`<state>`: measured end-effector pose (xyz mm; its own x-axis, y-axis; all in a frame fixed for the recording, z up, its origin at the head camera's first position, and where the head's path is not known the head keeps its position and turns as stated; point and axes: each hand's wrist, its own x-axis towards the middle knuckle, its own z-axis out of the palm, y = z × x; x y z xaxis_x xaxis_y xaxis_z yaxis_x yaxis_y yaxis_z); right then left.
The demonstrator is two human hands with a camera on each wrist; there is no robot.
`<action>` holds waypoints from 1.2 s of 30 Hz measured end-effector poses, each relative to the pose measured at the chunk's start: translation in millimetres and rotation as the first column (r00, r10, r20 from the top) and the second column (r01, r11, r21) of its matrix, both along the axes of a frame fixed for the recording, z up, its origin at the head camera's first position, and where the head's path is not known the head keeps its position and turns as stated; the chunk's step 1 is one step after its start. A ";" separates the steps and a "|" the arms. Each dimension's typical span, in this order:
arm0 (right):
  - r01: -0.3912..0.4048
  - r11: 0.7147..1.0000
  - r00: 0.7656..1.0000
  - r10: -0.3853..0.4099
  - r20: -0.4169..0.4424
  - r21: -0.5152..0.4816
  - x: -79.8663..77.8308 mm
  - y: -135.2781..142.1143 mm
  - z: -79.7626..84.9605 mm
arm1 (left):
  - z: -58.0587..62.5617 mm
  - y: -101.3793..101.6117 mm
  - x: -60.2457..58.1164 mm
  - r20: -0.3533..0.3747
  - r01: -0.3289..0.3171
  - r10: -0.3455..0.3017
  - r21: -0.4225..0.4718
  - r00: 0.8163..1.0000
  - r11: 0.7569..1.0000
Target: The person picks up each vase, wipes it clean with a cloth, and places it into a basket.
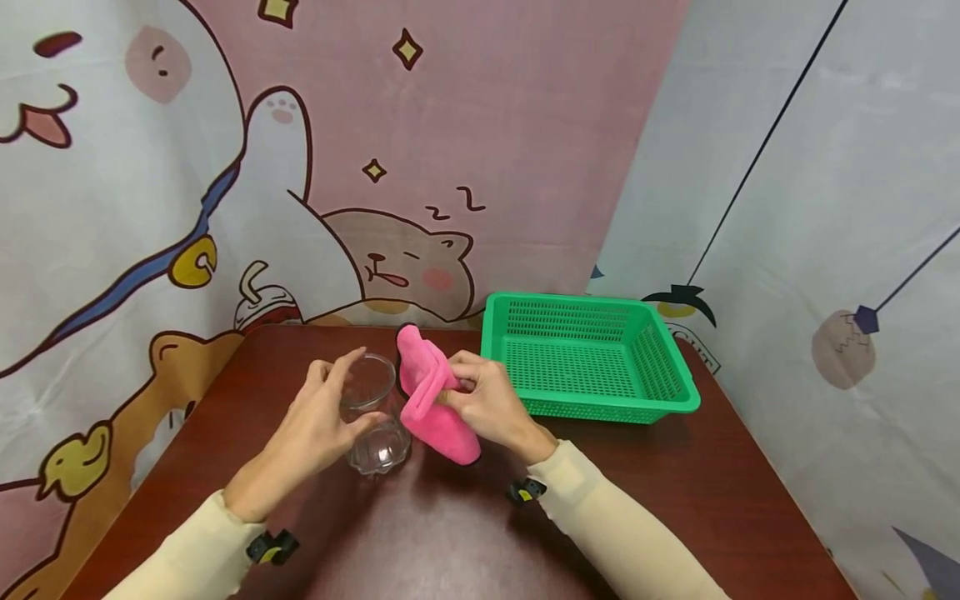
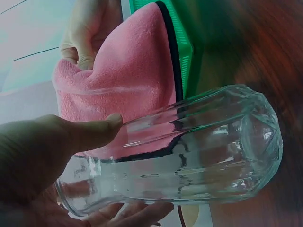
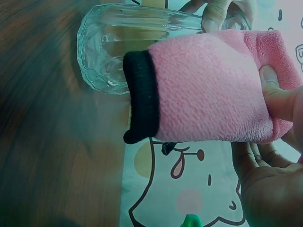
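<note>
A clear glass vase (image 1: 378, 446) with a faceted base is upright at the middle left of the table. My left hand (image 1: 318, 412) is around its neck, thumb on one side and fingers on the other, as the left wrist view shows with the glass vase (image 2: 222, 146) between them. My right hand (image 1: 487, 400) pinches a folded pink cloth (image 1: 442, 429) with dark edging, just right of the vase. In the right wrist view, the thumb presses on the pink cloth (image 3: 203, 90), which covers part of the glass vase (image 3: 106, 52).
A green plastic basket (image 1: 592, 408) with perforated walls stands at the back right of the dark red-brown table (image 1: 660, 492). Behind the table hangs a cartoon-printed curtain (image 1: 525, 150), close to its back edge.
</note>
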<state>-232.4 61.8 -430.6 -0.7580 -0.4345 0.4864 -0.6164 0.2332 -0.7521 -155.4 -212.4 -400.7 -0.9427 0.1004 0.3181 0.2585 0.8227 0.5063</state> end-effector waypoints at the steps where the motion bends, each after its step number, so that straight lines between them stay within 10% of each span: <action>1: 0.002 1.000 1.000 -0.002 0.002 0.002 0.3 -0.2 0.0 | -0.2 -1.1 -0.3 -0.004 0.012 -0.012 -0.002 1.000 1.000; 14: 0.000 1.000 1.000 0.000 0.004 0.002 0.7 -1.6 -2.7 | 2.0 -14.4 -2.2 0.018 0.156 -0.156 0.015 0.988 0.988; 24: 0.003 0.999 1.000 -0.004 0.024 0.036 5.2 -7.5 -3.2 | 7.6 -29.2 -13.4 0.089 0.346 -0.352 0.081 0.932 0.935; 36: 0.010 0.996 1.000 -0.012 0.024 0.087 9.7 -19.4 -6.4 | 9.8 -31.7 -15.5 0.135 0.380 -0.394 0.115 0.909 0.918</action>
